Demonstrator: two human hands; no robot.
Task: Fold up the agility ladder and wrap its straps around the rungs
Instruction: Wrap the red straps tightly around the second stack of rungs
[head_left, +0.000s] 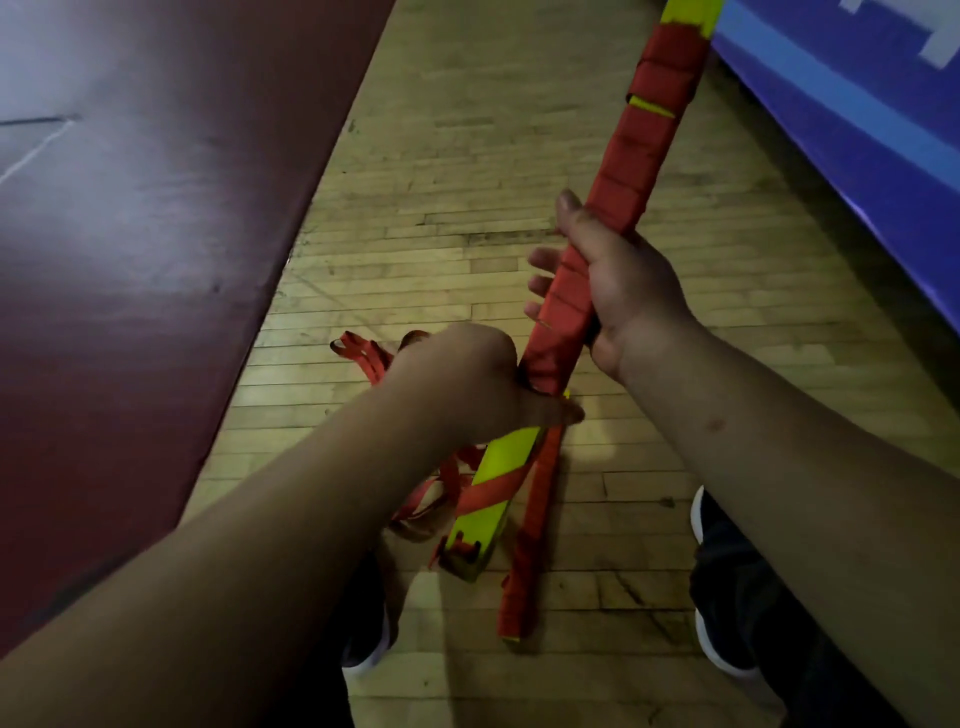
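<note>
Rungs (491, 493): yellow plastic, smooth, faint gloss where bare.
Straps (644, 140): red woven webbing, matt, ribbed by overlapping turns.
Floor (441, 182): narrow wood boards, worn varnish, dull, scuffed, dark marks.
Maroon mat (130, 234): vinyl-looking skin, smooth, soft sheen, few scratches.
Blue pad (857, 104): smooth, vinyl look, slight shine.
Shoe (722, 639): dark cloth upper, white rubbery sole.
</note>
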